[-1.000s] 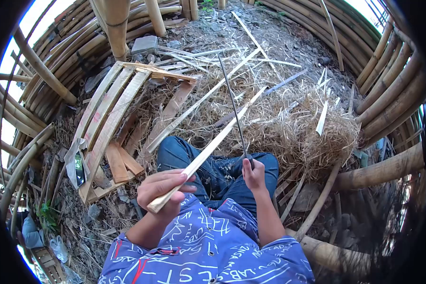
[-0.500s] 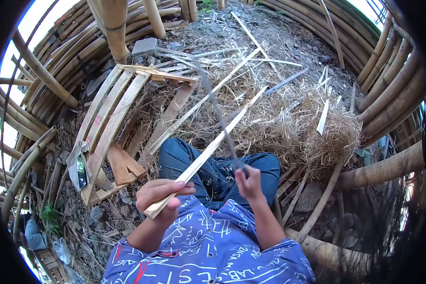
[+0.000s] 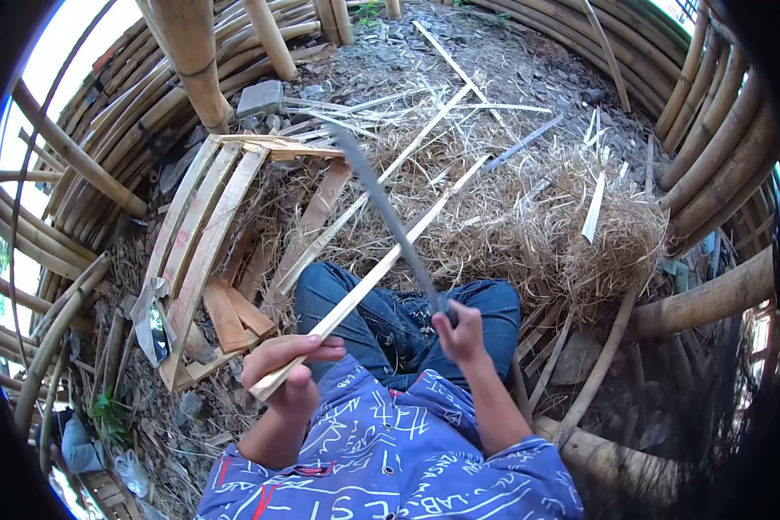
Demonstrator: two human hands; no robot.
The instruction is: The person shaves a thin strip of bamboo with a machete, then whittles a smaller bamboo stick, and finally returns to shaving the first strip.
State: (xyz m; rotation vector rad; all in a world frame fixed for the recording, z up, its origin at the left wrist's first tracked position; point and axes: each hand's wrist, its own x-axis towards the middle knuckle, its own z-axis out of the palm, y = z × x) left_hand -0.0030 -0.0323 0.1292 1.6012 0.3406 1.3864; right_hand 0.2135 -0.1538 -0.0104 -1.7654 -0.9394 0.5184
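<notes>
Near its lower end, a pale wooden strip (image 3: 355,295) is held in my left hand (image 3: 293,368), the fingers and thumb around it. The strip slants up and away to the right over my knees. My right hand (image 3: 461,334) is closed round the dark handle of a long blade (image 3: 381,201). That blade points up and to the left and crosses the strip in view; whether the two touch, I cannot tell. Another long strip (image 3: 374,192) lies beyond, on the heap of shavings (image 3: 494,234).
A slatted wooden crate piece (image 3: 201,227) leans at the left, with a short reddish board (image 3: 225,316) beside it. Bamboo poles (image 3: 199,65) and stacked bamboo surround the ground. A grey block (image 3: 260,99) sits at the back left. More bamboo (image 3: 702,303) lies at the right.
The blade appears wider, its flat turned more to view, and its tip is a little further left. My left hand and the strip's lower end have shifted slightly left; the whole view has moved a little.
</notes>
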